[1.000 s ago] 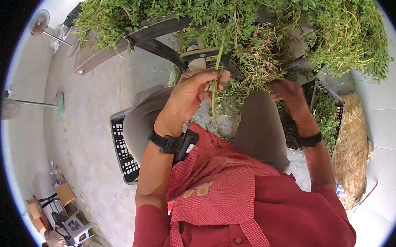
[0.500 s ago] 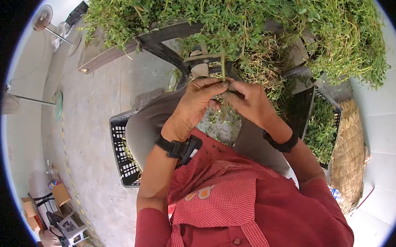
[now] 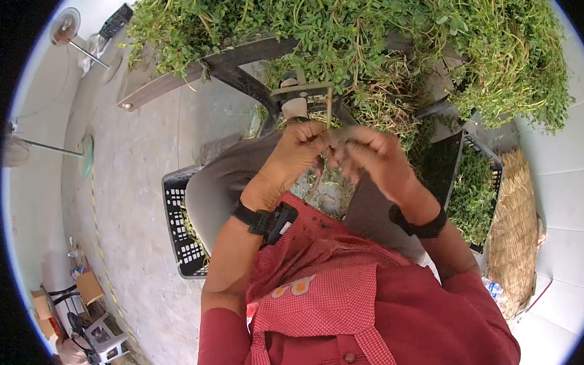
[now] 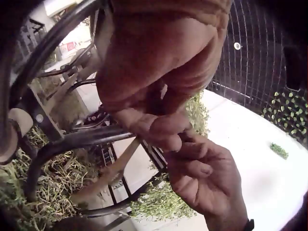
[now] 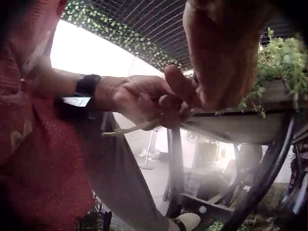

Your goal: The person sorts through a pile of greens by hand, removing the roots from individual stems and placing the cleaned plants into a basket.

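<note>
In the middle of the head view, my left hand (image 3: 292, 155) pinches a pale, thin plant stem (image 3: 329, 108), which stands up past the fingertips. A bare end of that stem (image 5: 129, 129) juts from under the left fingers in the right wrist view. My right hand (image 3: 380, 162), blurred by motion, meets the left at the stem. Its curled fingers (image 4: 197, 166) pinch close against the left fingertips in the left wrist view. Both hands are above the lap, in front of the table edge. The fingers hide the gripped part of the stem.
Leafy green plants (image 3: 327, 19) lie heaped on the dark-framed table (image 3: 246, 53) and hang over its edge. Loose stems (image 3: 392, 95) lie below it. A black crate (image 3: 460, 185) of greens stands at right, beside a woven straw mat (image 3: 511, 227). Another black crate (image 3: 180, 229) is at left.
My right hand has come from beside the right knee up to the left hand and now works at the stem. The left hand keeps hold of the stem and has shifted slightly.
</note>
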Demonstrator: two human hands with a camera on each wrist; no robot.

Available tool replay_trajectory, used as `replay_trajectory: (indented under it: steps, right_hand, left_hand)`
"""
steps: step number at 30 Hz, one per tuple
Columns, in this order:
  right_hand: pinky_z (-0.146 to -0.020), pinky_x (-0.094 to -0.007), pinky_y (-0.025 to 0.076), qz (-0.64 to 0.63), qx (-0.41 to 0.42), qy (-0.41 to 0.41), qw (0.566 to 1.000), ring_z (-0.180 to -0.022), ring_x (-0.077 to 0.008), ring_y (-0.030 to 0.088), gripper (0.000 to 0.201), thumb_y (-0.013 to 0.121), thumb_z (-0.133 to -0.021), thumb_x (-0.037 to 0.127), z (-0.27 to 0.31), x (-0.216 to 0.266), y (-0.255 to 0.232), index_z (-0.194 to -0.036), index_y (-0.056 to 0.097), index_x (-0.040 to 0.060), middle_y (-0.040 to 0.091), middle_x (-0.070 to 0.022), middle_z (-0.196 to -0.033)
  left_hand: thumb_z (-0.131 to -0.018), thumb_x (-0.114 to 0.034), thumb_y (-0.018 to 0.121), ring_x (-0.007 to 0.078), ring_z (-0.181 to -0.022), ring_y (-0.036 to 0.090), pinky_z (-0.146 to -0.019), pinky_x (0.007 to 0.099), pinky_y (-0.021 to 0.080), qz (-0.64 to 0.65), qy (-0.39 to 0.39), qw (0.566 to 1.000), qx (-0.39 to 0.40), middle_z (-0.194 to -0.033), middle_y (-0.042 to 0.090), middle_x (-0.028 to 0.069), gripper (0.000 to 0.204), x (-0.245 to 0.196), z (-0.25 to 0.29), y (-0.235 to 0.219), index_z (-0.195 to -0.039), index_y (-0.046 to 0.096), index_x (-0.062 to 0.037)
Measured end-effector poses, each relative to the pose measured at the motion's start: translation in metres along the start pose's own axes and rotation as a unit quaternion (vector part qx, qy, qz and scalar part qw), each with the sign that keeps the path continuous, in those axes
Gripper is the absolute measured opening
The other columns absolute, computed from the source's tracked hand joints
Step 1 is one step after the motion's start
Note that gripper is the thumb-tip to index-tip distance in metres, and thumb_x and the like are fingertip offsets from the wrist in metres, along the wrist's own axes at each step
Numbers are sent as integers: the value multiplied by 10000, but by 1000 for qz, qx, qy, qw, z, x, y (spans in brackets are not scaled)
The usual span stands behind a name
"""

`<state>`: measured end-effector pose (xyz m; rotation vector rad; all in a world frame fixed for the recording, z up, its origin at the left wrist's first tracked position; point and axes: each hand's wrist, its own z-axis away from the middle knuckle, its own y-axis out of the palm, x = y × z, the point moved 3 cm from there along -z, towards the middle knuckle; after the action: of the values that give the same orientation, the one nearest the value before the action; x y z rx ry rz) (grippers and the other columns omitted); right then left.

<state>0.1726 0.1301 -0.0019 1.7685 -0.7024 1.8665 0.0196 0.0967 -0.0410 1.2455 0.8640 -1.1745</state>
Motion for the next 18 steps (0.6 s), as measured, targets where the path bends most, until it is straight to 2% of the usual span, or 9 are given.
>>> replay_trajectory:
  steps: [1,5,8,11,13,15,16,17,18]
  right_hand:
    - [-498,-222,417,-127,-66,23,989,-592,-70,531,200,504,-909,169,-4,-10,-8,-1009,593,20,574,-27,-727]
    - [-493,-199,409,-192,-101,42,975,-545,-66,489,201,472,-930,174,-11,-17,-26,-957,594,18,565,-14,-698]
    - [-478,-213,397,-210,-69,33,975,-516,-48,454,194,476,-929,177,-15,-16,-26,-913,589,20,549,-4,-668]
    - [-444,-216,280,-161,-49,20,986,-529,-43,389,218,493,-927,202,-16,-27,-30,-916,593,8,490,12,-648]
    - [-512,-234,399,73,-118,3,990,-528,-75,370,299,504,-926,268,-12,-26,-39,-754,522,24,407,37,-606]
    - [-542,-246,405,161,-212,-79,961,-575,-87,355,314,539,-911,255,-7,-34,-49,-725,488,7,376,35,-631]
    - [-538,-260,393,121,-252,-145,949,-586,-95,359,288,552,-901,223,-5,-61,-73,-734,487,-2,373,32,-632]
    - [-535,-273,382,76,-290,-205,932,-597,-102,364,263,564,-892,192,0,-82,-97,-743,486,-11,370,30,-632]
    - [-514,-307,363,236,-358,-131,894,-584,-132,361,249,567,-883,154,13,-64,-104,-732,452,-7,370,26,-623]
  left_hand:
    - [-903,-135,514,86,-590,564,-450,202,444,-1,0,1000,-1,-739,623,39,166,-1,1,2,-965,610,-15]
    - [-919,-164,497,69,-577,546,-448,186,421,-51,-15,998,17,-712,608,16,194,-9,2,8,-978,615,-21]
    - [-924,-190,497,57,-577,533,-453,179,400,-108,-38,993,40,-709,605,7,211,-10,4,12,-971,628,-31]
    - [-904,-177,515,75,-560,525,-475,215,404,-149,-22,987,48,-685,602,18,196,-2,4,12,-937,643,-32]
    - [-883,-148,530,100,-542,524,-490,251,418,-166,10,986,32,-661,600,31,172,7,1,9,-914,649,-27]
    - [-846,-135,566,192,-534,540,-513,306,428,-353,114,928,-33,-653,585,91,142,4,2,3,-919,649,-46]
    - [-846,-135,566,192,-534,540,-513,306,428,-357,123,924,-55,-653,585,91,142,-5,5,1,-919,649,-46]
    - [-834,-125,570,229,-548,544,-530,319,433,-431,150,883,-106,-676,584,117,142,-17,11,0,-928,647,-52]
    - [-821,-115,574,267,-562,549,-547,332,438,-500,173,834,-153,-699,583,142,147,-30,18,-2,-937,644,-59]
